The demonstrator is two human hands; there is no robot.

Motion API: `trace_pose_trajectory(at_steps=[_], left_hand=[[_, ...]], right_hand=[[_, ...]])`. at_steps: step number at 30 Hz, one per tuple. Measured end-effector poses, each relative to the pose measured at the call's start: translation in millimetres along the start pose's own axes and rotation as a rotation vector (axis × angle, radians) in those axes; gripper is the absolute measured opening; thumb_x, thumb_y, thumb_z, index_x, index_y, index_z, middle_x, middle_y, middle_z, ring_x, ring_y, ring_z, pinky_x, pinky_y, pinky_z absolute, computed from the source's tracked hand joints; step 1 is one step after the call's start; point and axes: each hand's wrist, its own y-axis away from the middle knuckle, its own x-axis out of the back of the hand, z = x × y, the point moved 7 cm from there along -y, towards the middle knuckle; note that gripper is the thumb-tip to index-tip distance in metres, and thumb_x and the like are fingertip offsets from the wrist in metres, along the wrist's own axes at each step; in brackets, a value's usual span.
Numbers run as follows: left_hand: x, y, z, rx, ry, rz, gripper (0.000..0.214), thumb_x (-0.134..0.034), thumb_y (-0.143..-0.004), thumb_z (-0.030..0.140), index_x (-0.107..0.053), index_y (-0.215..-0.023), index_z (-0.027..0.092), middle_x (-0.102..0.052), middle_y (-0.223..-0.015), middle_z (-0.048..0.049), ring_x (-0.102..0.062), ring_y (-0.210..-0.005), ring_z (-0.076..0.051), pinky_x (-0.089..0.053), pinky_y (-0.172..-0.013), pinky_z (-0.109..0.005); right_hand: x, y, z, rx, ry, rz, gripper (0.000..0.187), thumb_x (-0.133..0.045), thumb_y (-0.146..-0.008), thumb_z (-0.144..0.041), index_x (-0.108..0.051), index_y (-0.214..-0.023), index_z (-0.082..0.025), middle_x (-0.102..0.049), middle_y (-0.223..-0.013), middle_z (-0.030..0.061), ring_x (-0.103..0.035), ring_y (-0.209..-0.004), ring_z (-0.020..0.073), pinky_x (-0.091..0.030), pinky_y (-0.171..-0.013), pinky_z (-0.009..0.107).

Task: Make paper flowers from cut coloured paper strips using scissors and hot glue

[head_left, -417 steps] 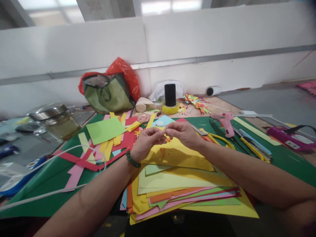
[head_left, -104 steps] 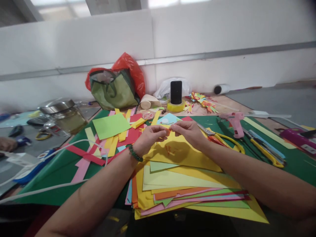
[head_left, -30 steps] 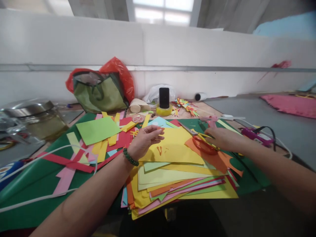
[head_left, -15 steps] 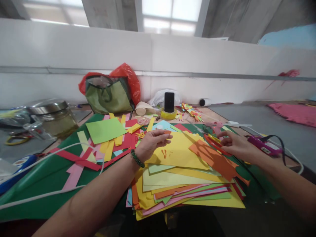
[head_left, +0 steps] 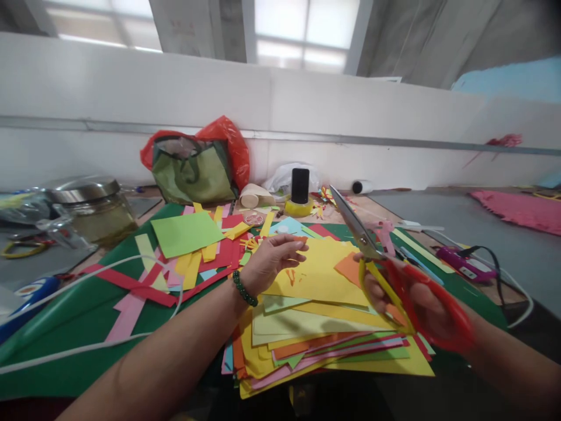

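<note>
My right hand (head_left: pixel 418 301) grips scissors (head_left: pixel 385 266) with one yellow and one red handle, lifted off the table, blades together and pointing up and away to the left. My left hand (head_left: pixel 274 260) hovers over the top yellow sheet (head_left: pixel 319 272) of a stack of coloured paper (head_left: pixel 324 339), fingertips pinched on a small orange paper piece (head_left: pixel 301 239). Tiny orange scraps (head_left: pixel 291 275) lie on the yellow sheet. An orange sheet (head_left: pixel 350 268) lies partly under my right hand.
Green cutting mat (head_left: pixel 65 345) carries loose coloured strips (head_left: pixel 175 263) and a white cable (head_left: pixel 87 275). Glass jar (head_left: pixel 94 207) at left, green and red bag (head_left: pixel 197 166), phone on a tape roll (head_left: pixel 300 193), pink glue gun (head_left: pixel 388 231), purple tool (head_left: pixel 464 263) at right.
My right hand reached right to the scissors, took them and lifted them toward me. The left hand has stayed pinched over the yellow sheet.
</note>
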Motion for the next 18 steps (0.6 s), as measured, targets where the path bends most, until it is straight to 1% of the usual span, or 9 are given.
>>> trace_pose_trajectory(at_steps=[1, 3, 5, 7, 8, 9, 11, 14, 18], left_hand=[[-0.4, 0, 0, -0.001, 0.005, -0.002, 0.029, -0.087, -0.058, 0.028, -0.072, -0.080, 0.015, -0.072, -0.077, -0.0031, -0.064, -0.062, -0.009, -0.048, -0.063, -0.022], [-1.0, 1, 0, -0.007, 0.020, -0.006, 0.028, -0.086, -0.058, 0.027, -0.071, -0.078, 0.015, -0.071, -0.073, -0.0020, -0.063, -0.061, -0.009, -0.049, -0.064, -0.023], [-1.6, 1, 0, -0.014, 0.033, -0.006, 0.027, -0.086, -0.058, 0.026, -0.071, -0.077, 0.015, -0.070, -0.071, -0.0014, -0.062, -0.060, -0.009, -0.049, -0.066, -0.024], [-2.0, 2, 1, -0.015, 0.045, -0.001, 0.028, -0.086, -0.057, 0.025, -0.071, -0.078, 0.015, -0.070, -0.071, -0.0012, -0.062, -0.060, -0.009, -0.050, -0.067, -0.024], [-2.4, 2, 1, -0.015, 0.051, 0.000, 0.029, -0.087, -0.056, 0.025, -0.071, -0.078, 0.015, -0.070, -0.070, -0.0011, -0.062, -0.060, -0.009, -0.050, -0.067, -0.024], [-2.8, 2, 1, -0.015, 0.058, 0.000, 0.029, -0.087, -0.056, 0.026, -0.071, -0.078, 0.015, -0.070, -0.070, -0.0009, -0.062, -0.059, -0.009, -0.050, -0.066, -0.024], [-4.1, 3, 2, -0.019, 0.070, -0.006, 0.031, -0.087, -0.054, 0.026, -0.071, -0.077, 0.015, -0.070, -0.069, -0.0010, -0.063, -0.058, -0.010, -0.049, -0.064, -0.024], [-6.8, 4, 2, -0.025, 0.071, -0.029, 0.031, -0.087, -0.055, 0.028, -0.069, -0.077, 0.015, -0.070, -0.070, -0.0021, -0.063, -0.059, -0.010, -0.048, -0.061, -0.023], [-9.5, 5, 1, -0.017, 0.027, -0.054, 0.030, -0.086, -0.057, 0.030, -0.067, -0.075, 0.015, -0.069, -0.068, -0.0017, -0.062, -0.056, -0.010, -0.049, -0.061, -0.024]], right_hand=[[-6, 0, 0, -0.034, -0.069, -0.030, 0.074, -0.044, -0.069, -0.085, -0.054, -0.110, -0.025, -0.050, -0.068, 0.0019, -0.049, -0.051, 0.0170, -0.046, -0.049, 0.033], [-13, 0, 2, -0.132, -0.224, -0.049, 0.058, -0.054, -0.074, -0.071, -0.051, -0.111, -0.026, -0.052, -0.066, 0.0003, -0.046, -0.046, 0.0143, -0.042, -0.044, 0.030], [-12, -2, 5, -0.195, -0.241, 0.003, 0.046, -0.059, -0.077, -0.051, -0.048, -0.113, -0.026, -0.054, -0.066, -0.0015, -0.043, -0.042, 0.0116, -0.037, -0.041, 0.027], [-11, -5, 5, -0.189, -0.229, 0.013, 0.053, -0.063, -0.068, -0.036, -0.048, -0.117, -0.025, -0.059, -0.075, 0.0013, -0.052, -0.053, 0.0148, -0.042, -0.047, 0.028], [-11, -6, 5, -0.176, -0.216, -0.001, 0.058, -0.064, -0.064, -0.033, -0.048, -0.120, -0.025, -0.061, -0.083, 0.0036, -0.057, -0.062, 0.0174, -0.045, -0.052, 0.029], [-10, -6, 5, -0.167, -0.187, -0.013, 0.060, -0.064, -0.064, -0.033, -0.048, -0.121, -0.024, -0.062, -0.089, 0.0055, -0.058, -0.069, 0.0190, -0.047, -0.057, 0.031], [-6, -7, 6, -0.153, -0.054, -0.013, 0.055, -0.062, -0.072, -0.042, -0.051, -0.122, -0.023, -0.061, -0.092, 0.0061, -0.055, -0.070, 0.0178, -0.046, -0.060, 0.031], [-6, -6, 6, -0.104, 0.219, -0.068, 0.052, -0.053, -0.084, -0.059, -0.054, -0.122, -0.023, -0.057, -0.081, 0.0026, -0.047, -0.060, 0.0144, -0.042, -0.058, 0.029], [-18, -4, 8, -0.053, 0.363, -0.221, 0.063, -0.042, -0.084, -0.072, -0.055, -0.121, -0.023, -0.054, -0.069, 0.0003, -0.048, -0.058, 0.0157, -0.038, -0.053, 0.027]])
